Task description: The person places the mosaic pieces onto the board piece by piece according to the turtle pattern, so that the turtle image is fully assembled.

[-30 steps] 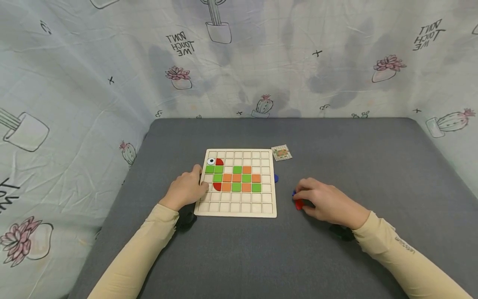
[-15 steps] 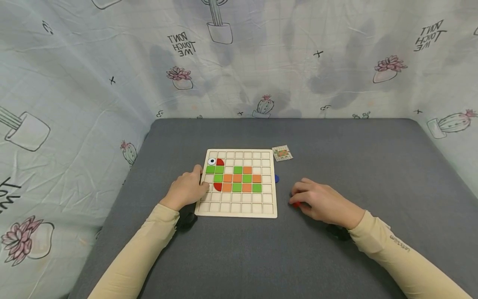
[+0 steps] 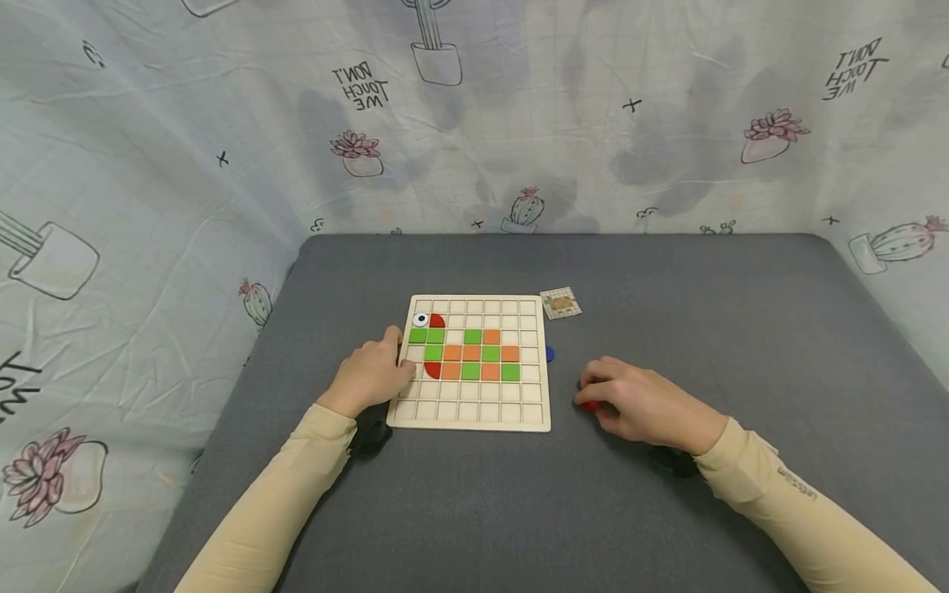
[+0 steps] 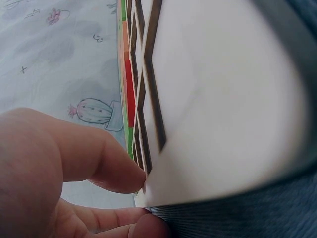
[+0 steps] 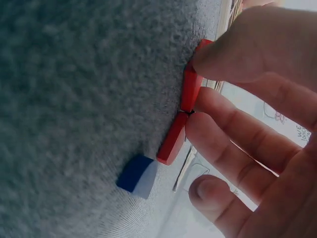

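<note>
A pale wooden grid board (image 3: 469, 427) lies on the table, with green and orange square tiles, red quarter-round pieces and an eye tile (image 3: 421, 319) set in its cells. My left hand (image 3: 365, 377) holds the board's left edge, thumb on the top face. Right of the board, my right hand (image 3: 639, 402) is low over the table, thumb and fingers closing on a small red piece (image 5: 191, 89). In the right wrist view another red piece (image 5: 173, 140) lies end to end with it, under a fingertip. A blue piece (image 5: 137, 175) lies just beyond.
A small pattern card (image 3: 561, 303) lies by the board's upper right corner. Part of a blue piece (image 3: 550, 354) shows against its right edge. The grey table (image 3: 474, 511) meets a patterned cloth (image 3: 578, 123) at the back and sides.
My right hand has shifted slightly left from a second ago, now covering more of the red piece and the blue one beside it. My left hand stays on the board.
</note>
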### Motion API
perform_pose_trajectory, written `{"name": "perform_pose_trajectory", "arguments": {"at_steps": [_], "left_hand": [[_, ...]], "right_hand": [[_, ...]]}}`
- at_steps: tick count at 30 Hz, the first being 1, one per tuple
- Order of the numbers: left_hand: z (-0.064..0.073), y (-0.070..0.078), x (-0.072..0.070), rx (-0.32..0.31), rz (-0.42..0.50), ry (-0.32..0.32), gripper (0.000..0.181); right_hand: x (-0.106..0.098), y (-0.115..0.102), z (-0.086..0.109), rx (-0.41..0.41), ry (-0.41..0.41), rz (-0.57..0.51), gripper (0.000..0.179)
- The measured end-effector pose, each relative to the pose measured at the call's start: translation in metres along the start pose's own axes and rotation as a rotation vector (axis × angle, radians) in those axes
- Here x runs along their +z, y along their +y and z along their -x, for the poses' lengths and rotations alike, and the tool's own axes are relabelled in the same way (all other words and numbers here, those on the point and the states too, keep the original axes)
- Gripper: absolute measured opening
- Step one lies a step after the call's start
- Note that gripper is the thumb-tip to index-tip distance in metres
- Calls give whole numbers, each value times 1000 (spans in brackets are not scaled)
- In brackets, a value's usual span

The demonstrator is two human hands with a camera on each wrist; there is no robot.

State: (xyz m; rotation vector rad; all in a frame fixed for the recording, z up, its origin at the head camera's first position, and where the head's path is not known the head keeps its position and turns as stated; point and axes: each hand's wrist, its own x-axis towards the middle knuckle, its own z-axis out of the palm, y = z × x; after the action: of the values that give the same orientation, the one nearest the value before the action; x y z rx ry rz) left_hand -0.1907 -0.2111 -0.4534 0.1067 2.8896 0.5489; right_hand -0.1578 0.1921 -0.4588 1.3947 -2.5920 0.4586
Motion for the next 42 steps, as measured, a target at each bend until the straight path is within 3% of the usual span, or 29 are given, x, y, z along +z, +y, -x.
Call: {"name": "perform_pose_trajectory", "arguments": {"at_steps": [12,17,24,34,42], "left_hand": [[0,-1,-1,-4,-5,-1,48],[-1,-2,0,-1,-10,3,49],[1,-3,1,-8,3,-5,48],[0,-1,0,-3,-7,-4,49],[0,-1,1,3,2,10,48]], "right_hand": [[5,-1,-5,-17,7,16,27],[4,-2,-16,3,15,-1,23],[2,-4,-53,31,70,-39,22],[11,-3,-116,62,34,-148,15],[24,-3,-155,71,3,-196,13]]}}
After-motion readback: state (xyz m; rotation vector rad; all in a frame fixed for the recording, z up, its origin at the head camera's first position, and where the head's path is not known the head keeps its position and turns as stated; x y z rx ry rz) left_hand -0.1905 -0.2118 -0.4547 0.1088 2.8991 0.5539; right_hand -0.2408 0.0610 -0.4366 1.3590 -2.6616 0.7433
